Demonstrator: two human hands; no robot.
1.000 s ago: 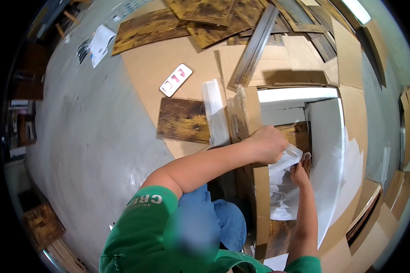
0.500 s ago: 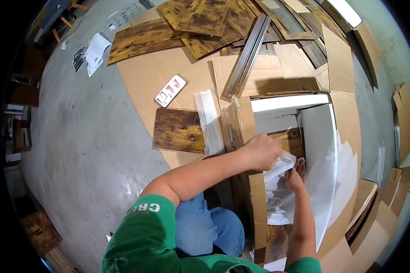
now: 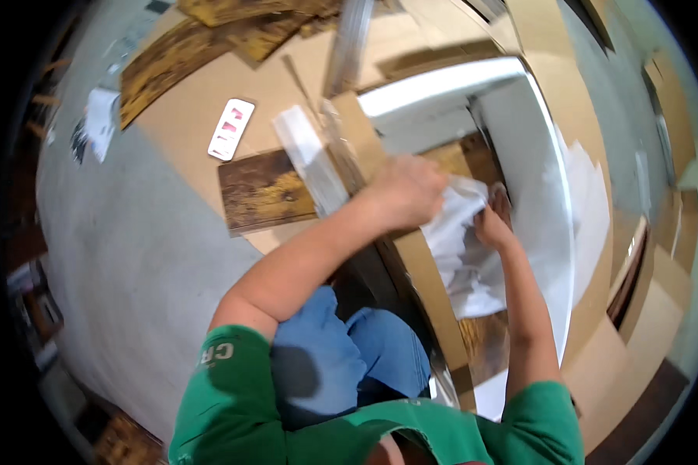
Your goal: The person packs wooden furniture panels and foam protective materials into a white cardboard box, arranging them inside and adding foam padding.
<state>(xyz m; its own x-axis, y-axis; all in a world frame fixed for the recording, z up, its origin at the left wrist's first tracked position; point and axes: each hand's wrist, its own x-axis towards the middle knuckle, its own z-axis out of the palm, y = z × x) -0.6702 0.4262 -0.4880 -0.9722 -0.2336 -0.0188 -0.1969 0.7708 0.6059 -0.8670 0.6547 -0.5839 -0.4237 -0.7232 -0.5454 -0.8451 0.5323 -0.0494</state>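
The fingers of left hand (image 3: 408, 191) and right hand (image 3: 495, 225) grip the wrap (image 3: 457, 242). It seems light, soft, slippery; best held by its bunched edge.

The only characters that can be made out are large, pale capital letters (image 3: 217, 353) on the green left sleeve (image 3: 229, 387), close to its cuff edge; the word runs out of sight around the arm, so only its beginning shows. On the cardboard sheet (image 3: 174, 143), near its left edge, a white phone-like slab (image 3: 231, 130) bears red or pink marks in a row along its length, too blurred to tell whether they are signs or pictures. On the floor (image 3: 132, 256), beyond the far part of that same left edge, a white paper sheet (image 3: 101, 124) shows no legible print.
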